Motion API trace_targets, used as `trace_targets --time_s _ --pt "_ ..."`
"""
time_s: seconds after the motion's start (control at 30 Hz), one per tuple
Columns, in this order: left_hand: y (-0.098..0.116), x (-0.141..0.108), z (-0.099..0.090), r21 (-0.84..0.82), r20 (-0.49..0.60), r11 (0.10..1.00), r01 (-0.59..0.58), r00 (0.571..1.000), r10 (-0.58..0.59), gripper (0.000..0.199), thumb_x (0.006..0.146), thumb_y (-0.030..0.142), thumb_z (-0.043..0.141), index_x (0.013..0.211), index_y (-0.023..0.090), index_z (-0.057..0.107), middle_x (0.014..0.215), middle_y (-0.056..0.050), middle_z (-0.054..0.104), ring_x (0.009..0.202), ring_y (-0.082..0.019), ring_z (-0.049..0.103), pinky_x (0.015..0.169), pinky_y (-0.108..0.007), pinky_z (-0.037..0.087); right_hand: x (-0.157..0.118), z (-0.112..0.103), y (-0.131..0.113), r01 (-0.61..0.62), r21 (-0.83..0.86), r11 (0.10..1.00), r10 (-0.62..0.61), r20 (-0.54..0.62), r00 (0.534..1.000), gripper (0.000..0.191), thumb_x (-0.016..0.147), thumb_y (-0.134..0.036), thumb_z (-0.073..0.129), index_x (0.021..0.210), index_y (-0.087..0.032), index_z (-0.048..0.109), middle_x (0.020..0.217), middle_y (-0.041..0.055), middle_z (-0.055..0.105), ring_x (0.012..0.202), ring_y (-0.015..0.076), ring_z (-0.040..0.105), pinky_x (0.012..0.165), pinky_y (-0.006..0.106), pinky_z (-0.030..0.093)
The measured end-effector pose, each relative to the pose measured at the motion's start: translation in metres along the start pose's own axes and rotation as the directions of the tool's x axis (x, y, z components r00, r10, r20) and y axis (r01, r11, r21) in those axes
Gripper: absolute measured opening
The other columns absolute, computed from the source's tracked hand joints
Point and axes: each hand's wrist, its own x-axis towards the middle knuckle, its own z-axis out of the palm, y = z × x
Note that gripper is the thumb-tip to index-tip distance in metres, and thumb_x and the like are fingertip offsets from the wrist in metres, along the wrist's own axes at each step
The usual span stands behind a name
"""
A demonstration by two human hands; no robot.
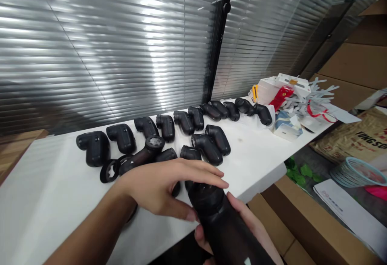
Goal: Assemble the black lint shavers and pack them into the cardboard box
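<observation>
A black angled handheld device (232, 232), its exact kind unclear, is tilted in front of me at the table's front edge. My right hand (252, 220) is wrapped round its body from the right and below, partly hidden by it. Arched over its rounded head is my left hand (163, 184), thumb on the near side and fingers across the top. Just behind my left wrist lies a similar device (143, 154) with a grey speckled round face. A black ring (109, 171) with a star-shaped opening is beside it.
Several more black angled devices (165, 128) stand in rows along the white table (250, 156). Boxes, a red packet (281, 98), a yellow cutter (254, 93) and a tissue box (287, 126) crowd its right end. Blinds rise behind; a cardboard box (314, 216) and blue basket (358, 172) are below right.
</observation>
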Motion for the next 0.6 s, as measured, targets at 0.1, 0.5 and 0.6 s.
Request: trace_targets --time_s 0.1,0.5,0.6 --pt "-0.0032 0.0061 0.0048 -0.071 -0.036 0.997 -0.037 0.999 0.035 0.064 0.073 0.019 0.086 0.131 0.020 0.062 0.137 -0.012 0.057 0.118 -0.025 0.061 0.104 -0.028 0.046 0.0001 -0.0012 0.0003 0.023 -0.019 1.000 -0.023 -0.023 0.999 0.071 0.061 -0.074 0.067 0.104 -0.017 0.069 0.084 0.0079 0.077 0.058 0.0286 0.072 0.058 0.033 0.051" --pt "-0.0100 0.0039 0.0042 -0.117 -0.033 0.992 -0.050 0.998 0.046 0.064 0.068 0.015 0.089 0.128 0.022 0.066 0.135 -0.009 0.058 0.122 -0.025 0.058 0.110 -0.030 0.041 0.0052 -0.0002 0.0011 0.021 -0.061 0.998 -0.024 -0.049 0.999 0.076 0.078 -0.076 0.046 0.099 -0.006 0.069 0.072 0.0095 0.072 0.046 0.0218 0.066 0.051 0.030 0.048" --pt "-0.0105 0.0030 0.0049 -0.159 -0.050 0.987 -0.028 0.999 0.021 0.064 0.067 0.020 0.090 0.126 0.028 0.067 0.142 -0.007 0.054 0.127 -0.028 0.054 0.110 -0.032 0.041 0.0040 0.0024 0.0005 0.048 -0.074 0.996 -0.052 -0.050 0.997 0.071 0.080 -0.072 0.046 0.090 -0.006 0.070 0.070 0.0096 0.071 0.044 0.0210 0.065 0.048 0.028 0.046"
